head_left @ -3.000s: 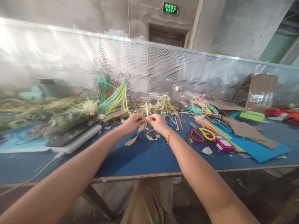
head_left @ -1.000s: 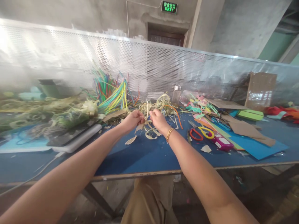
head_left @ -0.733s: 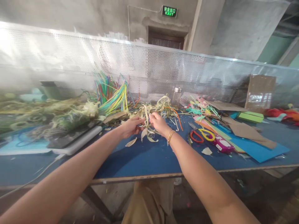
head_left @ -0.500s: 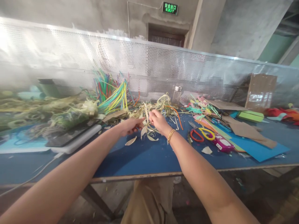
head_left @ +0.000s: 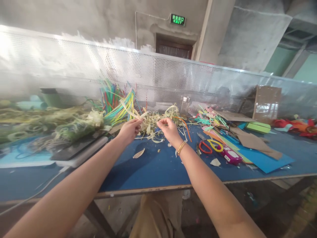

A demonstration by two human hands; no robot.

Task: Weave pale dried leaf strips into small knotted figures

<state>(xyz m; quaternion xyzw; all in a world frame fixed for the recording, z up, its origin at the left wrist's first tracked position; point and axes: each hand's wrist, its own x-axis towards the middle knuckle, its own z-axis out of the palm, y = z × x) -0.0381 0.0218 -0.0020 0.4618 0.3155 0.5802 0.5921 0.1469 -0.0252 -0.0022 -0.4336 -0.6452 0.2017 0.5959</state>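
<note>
My left hand (head_left: pixel 130 132) is closed in a pinch on a pale strip of dried husk (head_left: pixel 131 111), whose loose ends stick up and away to the left. My right hand (head_left: pixel 170 132), with a gold bracelet (head_left: pixel 181 147) at the wrist, has its thumb and fingers pressed together. Whatever lies between those fingertips is too small to make out. Behind and between both hands spreads a tangled heap of dried husk strips (head_left: pixel 152 120). One loose husk piece (head_left: pixel 139 153) lies flat on the blue table (head_left: pixel 148 172) below my left hand.
Scissors with red and yellow handles (head_left: pixel 205 147) lie right of my hand beside a purple box (head_left: pixel 231 155) and blue paper (head_left: pixel 267 162). Colourful pipe cleaners (head_left: pixel 121 104) and a glass bottle (head_left: pixel 185 105) stand behind. A white power bank (head_left: pixel 84 153) with a cable is at left.
My hands were close together at the husk; now they are apart. The left moved left and up with a strip, and the right shifted slightly right. The head view tilted up slightly.
</note>
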